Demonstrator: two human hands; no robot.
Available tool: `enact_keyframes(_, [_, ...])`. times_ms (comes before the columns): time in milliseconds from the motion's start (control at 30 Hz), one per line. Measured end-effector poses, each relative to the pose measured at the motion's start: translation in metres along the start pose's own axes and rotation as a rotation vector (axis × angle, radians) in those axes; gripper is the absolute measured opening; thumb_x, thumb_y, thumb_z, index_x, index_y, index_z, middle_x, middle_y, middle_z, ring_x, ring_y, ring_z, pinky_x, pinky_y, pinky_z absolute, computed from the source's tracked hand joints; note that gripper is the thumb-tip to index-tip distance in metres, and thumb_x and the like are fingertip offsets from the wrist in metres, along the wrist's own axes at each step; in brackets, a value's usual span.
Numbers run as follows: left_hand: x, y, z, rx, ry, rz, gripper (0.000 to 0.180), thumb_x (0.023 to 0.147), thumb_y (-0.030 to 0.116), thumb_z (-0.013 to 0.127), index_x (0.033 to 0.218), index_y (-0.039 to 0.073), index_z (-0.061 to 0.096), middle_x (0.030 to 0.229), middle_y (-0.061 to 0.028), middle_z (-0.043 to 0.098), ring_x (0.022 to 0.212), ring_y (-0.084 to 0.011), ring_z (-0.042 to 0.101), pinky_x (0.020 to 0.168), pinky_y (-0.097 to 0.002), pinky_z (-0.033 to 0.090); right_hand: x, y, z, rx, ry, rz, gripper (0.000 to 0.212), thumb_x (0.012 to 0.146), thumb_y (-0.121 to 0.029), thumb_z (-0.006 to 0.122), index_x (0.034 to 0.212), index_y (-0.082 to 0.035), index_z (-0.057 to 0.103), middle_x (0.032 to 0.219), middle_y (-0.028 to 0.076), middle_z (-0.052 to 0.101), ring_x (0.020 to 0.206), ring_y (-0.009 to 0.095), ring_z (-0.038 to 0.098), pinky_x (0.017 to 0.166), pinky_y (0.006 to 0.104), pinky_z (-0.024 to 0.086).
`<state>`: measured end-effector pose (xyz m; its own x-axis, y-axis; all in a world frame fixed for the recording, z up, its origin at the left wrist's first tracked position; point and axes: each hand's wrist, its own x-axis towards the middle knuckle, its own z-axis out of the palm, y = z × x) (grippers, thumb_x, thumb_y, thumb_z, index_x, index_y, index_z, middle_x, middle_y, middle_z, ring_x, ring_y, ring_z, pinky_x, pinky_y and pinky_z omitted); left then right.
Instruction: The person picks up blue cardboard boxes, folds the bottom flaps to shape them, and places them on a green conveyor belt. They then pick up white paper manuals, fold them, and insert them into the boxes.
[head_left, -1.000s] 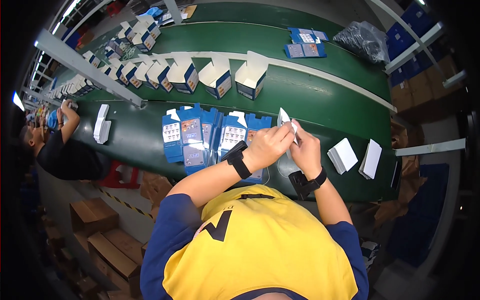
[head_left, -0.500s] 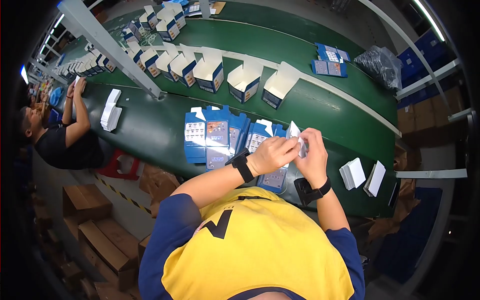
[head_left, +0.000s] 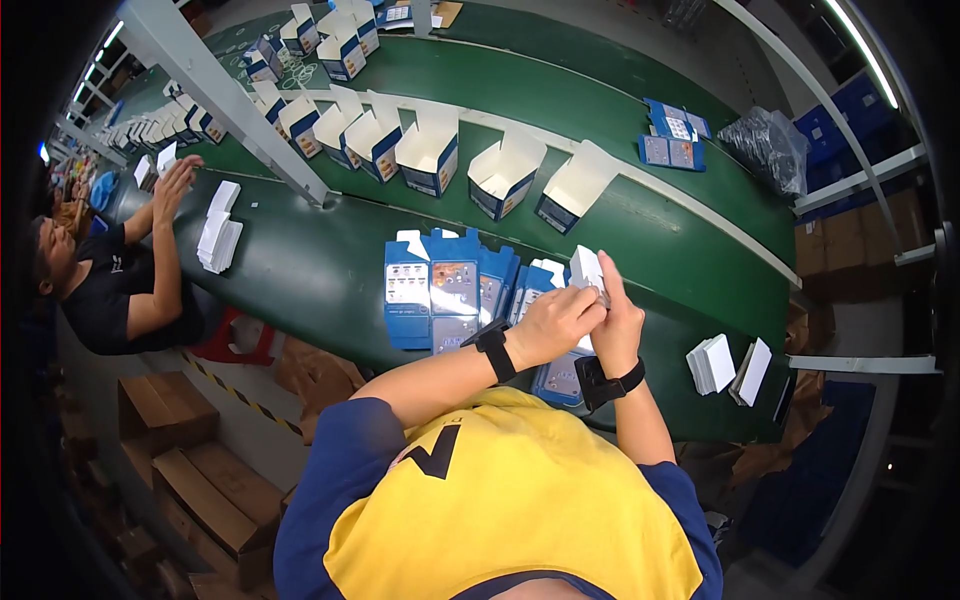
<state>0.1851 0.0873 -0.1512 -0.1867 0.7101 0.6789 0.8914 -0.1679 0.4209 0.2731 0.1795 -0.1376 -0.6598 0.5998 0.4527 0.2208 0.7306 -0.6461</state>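
Both my hands meet above the near edge of the green table. My left hand (head_left: 556, 326) has its fingers closed at the lower end of a small white folded card or paper piece (head_left: 585, 266). On the other side of that piece is my right hand (head_left: 618, 322), closed on it with the index finger stretched up along its edge. The fingers hide the lower part of the white piece. Under my hands and to their left lie flattened blue printed cartons (head_left: 455, 290), overlapping one another. A black band is on each wrist.
Two stacks of white cards (head_left: 711, 364) lie to the right. Open blue-and-white boxes (head_left: 504, 176) stand in a row on the conveyor beyond. A grey post (head_left: 225, 95) rises at the left, near a co-worker (head_left: 135, 265). Another white stack (head_left: 218, 240) lies between us.
The white piece now stands more upright and looks wider, and my right index finger has straightened along it. At the left, the co-worker's hands have moved slightly. The whole view has shifted a little.
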Motion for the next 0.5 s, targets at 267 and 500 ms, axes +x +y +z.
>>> enact_keyframes(267, [0.048, -0.136, 0.027, 0.095, 0.047, -0.644, 0.037, 0.079, 0.019, 0.063, 0.109, 0.002, 0.051, 0.112, -0.0183, 0.054, 0.085, -0.0349, 0.061, 0.067, -0.0410, 0.052, 0.079, 0.061, -0.003, -0.163, -0.120, 0.264, 0.064, 0.080, 0.004, 0.052, 0.137, -0.019, 0.038, 0.094, 0.019, 0.064, 0.084, 0.029, 0.065, 0.070, 0.0297, 0.049])
enact_keyframes(500, [0.072, -0.194, 0.081, 0.348, -0.307, -0.726, 0.016, 0.078, 0.009, 0.054, 0.093, 0.002, 0.056, 0.085, -0.0158, 0.064, 0.076, -0.0324, 0.065, 0.063, -0.0387, 0.053, 0.123, 0.058, 0.074, 0.104, 0.015, 0.410, 0.060, 0.082, 0.003, 0.050, 0.136, -0.021, 0.040, 0.104, 0.018, 0.063, 0.088, 0.031, 0.064, 0.073, 0.0316, 0.048])
